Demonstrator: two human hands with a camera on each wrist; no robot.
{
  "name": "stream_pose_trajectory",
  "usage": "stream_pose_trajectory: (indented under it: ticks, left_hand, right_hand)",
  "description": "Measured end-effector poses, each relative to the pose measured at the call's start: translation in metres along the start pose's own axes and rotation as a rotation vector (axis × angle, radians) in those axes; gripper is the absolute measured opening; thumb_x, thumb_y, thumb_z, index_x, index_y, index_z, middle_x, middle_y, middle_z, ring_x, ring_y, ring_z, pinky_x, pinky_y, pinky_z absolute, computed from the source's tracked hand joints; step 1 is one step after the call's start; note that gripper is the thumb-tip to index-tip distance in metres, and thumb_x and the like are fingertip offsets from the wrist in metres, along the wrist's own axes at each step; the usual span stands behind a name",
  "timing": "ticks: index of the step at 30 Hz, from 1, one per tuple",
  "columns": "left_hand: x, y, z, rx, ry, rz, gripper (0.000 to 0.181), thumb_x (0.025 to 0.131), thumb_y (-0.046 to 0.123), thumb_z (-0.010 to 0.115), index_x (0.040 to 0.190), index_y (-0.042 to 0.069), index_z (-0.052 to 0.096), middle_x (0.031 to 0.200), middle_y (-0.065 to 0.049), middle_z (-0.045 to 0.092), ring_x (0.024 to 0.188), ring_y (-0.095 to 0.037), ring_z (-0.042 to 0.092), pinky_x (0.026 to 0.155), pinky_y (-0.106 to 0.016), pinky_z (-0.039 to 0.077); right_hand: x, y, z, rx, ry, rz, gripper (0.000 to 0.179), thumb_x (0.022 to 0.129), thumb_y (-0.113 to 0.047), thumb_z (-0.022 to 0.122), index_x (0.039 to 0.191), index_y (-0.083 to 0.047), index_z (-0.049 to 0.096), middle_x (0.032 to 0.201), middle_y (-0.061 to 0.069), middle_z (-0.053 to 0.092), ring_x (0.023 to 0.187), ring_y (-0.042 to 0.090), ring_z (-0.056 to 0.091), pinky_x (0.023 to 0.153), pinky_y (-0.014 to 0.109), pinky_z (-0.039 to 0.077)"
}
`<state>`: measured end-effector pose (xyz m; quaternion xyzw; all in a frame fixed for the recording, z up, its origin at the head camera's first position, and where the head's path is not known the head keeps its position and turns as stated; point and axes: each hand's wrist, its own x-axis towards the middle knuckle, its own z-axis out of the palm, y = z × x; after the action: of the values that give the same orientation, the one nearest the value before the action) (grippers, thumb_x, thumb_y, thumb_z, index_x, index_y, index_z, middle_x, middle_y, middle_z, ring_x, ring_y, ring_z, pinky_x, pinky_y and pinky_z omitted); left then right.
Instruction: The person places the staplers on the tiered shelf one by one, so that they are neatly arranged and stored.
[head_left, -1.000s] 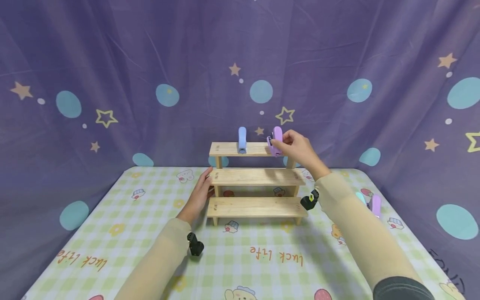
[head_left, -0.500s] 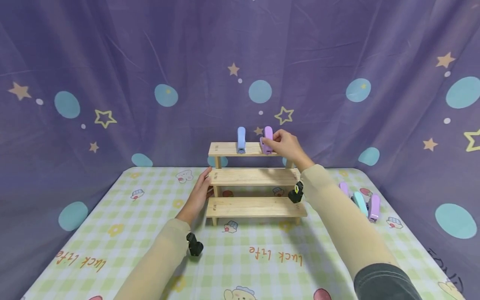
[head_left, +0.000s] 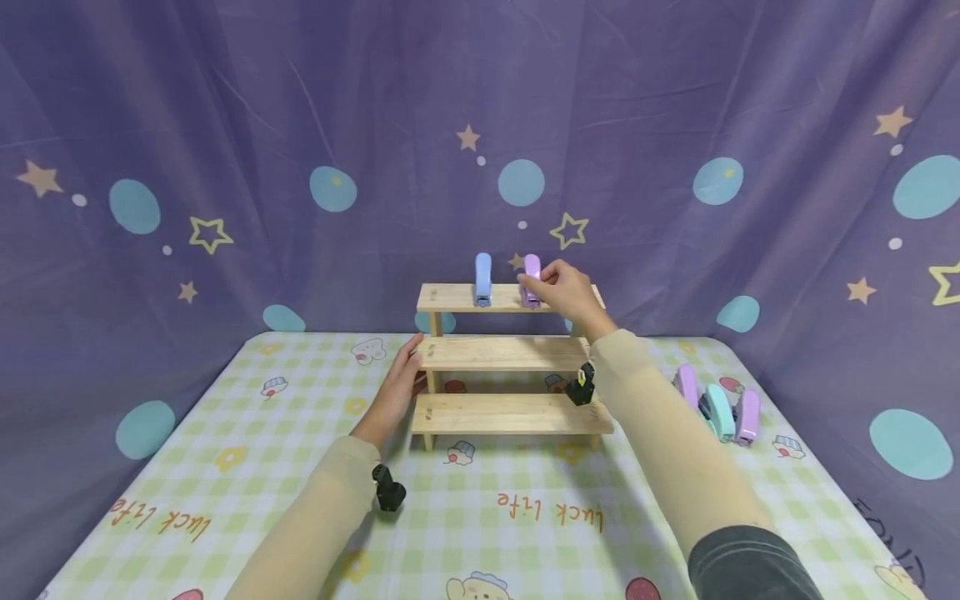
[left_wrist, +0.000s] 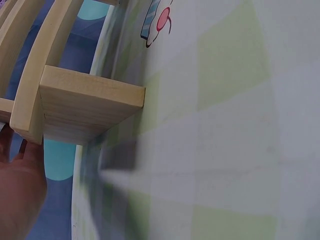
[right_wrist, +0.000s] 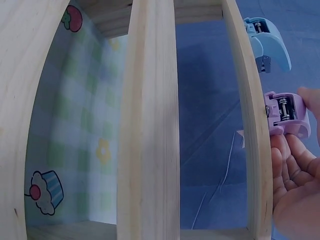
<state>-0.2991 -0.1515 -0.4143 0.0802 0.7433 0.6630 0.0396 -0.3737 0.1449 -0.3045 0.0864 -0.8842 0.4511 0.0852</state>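
On the top tier of a three-step wooden rack, a blue stapler stands with a purple stapler to its right. My right hand pinches the purple stapler between thumb and fingers. In the right wrist view this purple stapler rests at the tier's edge, its front end facing the camera, with the blue stapler beside it. My left hand rests against the rack's left side at the middle tier. The left wrist view shows that hand partly hidden behind the wood.
Right of the rack, a purple stapler, a mint stapler and another purple stapler lie together on the checked tablecloth. A purple curtain hangs behind the table.
My right hand has moved left with the purple stapler, bringing it nearer the blue one and squaring it on the top tier. The left hand has stayed in place.
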Motion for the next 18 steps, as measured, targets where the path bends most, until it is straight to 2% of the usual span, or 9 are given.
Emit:
stream_pose_trajectory:
  ticks: [1,3,5,8,18]
  left_hand:
    - [-0.003,0.005,0.001,0.002,-0.001,-0.007,0.052,0.112,0.033,0.027,0.162,0.026,0.014,0.164,-0.014,0.019,0.147,-0.034,0.025,0.120,-0.050,0.022]
    - [-0.002,0.005,0.001,0.004,0.001,-0.013,0.052,0.112,0.032,0.027,0.162,0.026,0.014,0.163,-0.015,0.019,0.147,-0.034,0.025,0.120,-0.050,0.022]
    - [-0.001,0.001,0.001,0.010,0.006,0.002,0.052,0.112,0.034,0.027,0.162,0.027,0.015,0.162,-0.014,0.022,0.146,-0.034,0.028,0.119,-0.050,0.023]
    - [0.006,-0.012,-0.001,0.009,0.017,0.030,0.052,0.111,0.040,0.028,0.161,0.031,0.017,0.161,-0.012,0.025,0.144,-0.033,0.031,0.119,-0.049,0.025]
    - [0.006,-0.014,-0.001,0.000,0.026,0.052,0.053,0.111,0.040,0.029,0.161,0.029,0.018,0.159,-0.014,0.027,0.143,-0.035,0.033,0.118,-0.050,0.026]
  right_hand:
    - [0.000,0.000,0.000,0.007,-0.001,-0.001,0.052,0.092,-0.055,0.068,0.105,-0.006,0.055,0.100,0.009,0.059,0.087,0.022,0.053,0.072,0.034,0.047]
    - [-0.001,0.000,0.000,0.015,-0.006,-0.004,0.053,0.092,-0.055,0.067,0.105,-0.006,0.054,0.100,0.009,0.058,0.086,0.023,0.052,0.071,0.034,0.046]
    - [-0.002,0.000,0.000,0.017,-0.010,-0.002,0.054,0.092,-0.056,0.067,0.106,-0.006,0.054,0.100,0.009,0.057,0.086,0.023,0.052,0.071,0.034,0.046]
    - [-0.002,0.000,0.000,0.015,-0.011,0.005,0.055,0.091,-0.059,0.066,0.107,-0.007,0.054,0.101,0.009,0.057,0.087,0.023,0.051,0.072,0.035,0.046]
    - [0.002,0.003,0.001,0.026,-0.003,0.023,0.056,0.091,-0.058,0.067,0.108,-0.007,0.054,0.103,0.009,0.057,0.089,0.024,0.052,0.075,0.036,0.046]
